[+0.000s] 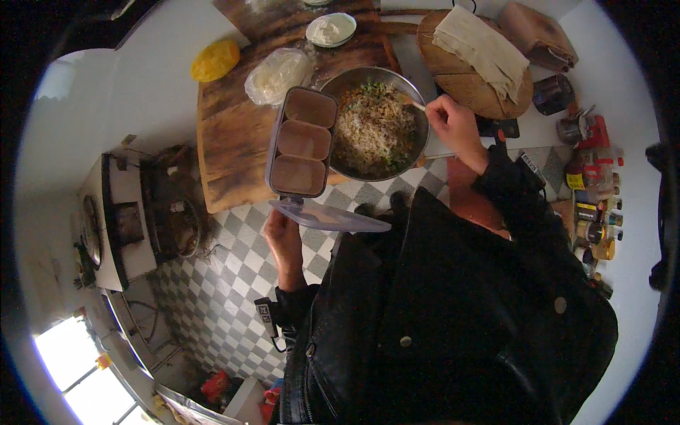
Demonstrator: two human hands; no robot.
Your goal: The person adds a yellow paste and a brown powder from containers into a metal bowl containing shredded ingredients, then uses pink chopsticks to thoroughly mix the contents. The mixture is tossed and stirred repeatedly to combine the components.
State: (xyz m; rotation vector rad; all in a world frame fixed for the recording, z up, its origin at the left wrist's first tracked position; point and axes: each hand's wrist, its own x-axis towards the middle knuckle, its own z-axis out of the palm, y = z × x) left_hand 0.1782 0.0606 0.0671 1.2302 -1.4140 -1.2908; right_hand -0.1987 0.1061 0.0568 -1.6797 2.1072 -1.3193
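Observation:
My left hand [284,231] holds a grey plastic seasoning box [303,141] from below, beside the left rim of a metal bowl. Three brownish compartments show in the box; I cannot tell what is in them. Its clear hinged lid [334,217] hangs open towards me. The metal bowl [425,135] holds a chopped filling [374,130] with green and orange bits and a pale, crumbly top. At the bowl's right rim, my right hand [457,127] grips the pale handle of a small spoon [417,104]; its far end reaches over the filling.
On the wooden board [234,149] lie a plastic bag of pale dough [279,74] and a bowl of flour [330,30]. A yellow object [215,60] sits at its left edge. Folded dough sheets [481,50] rest on a round board [446,66]. Several bottles [589,212] stand far right.

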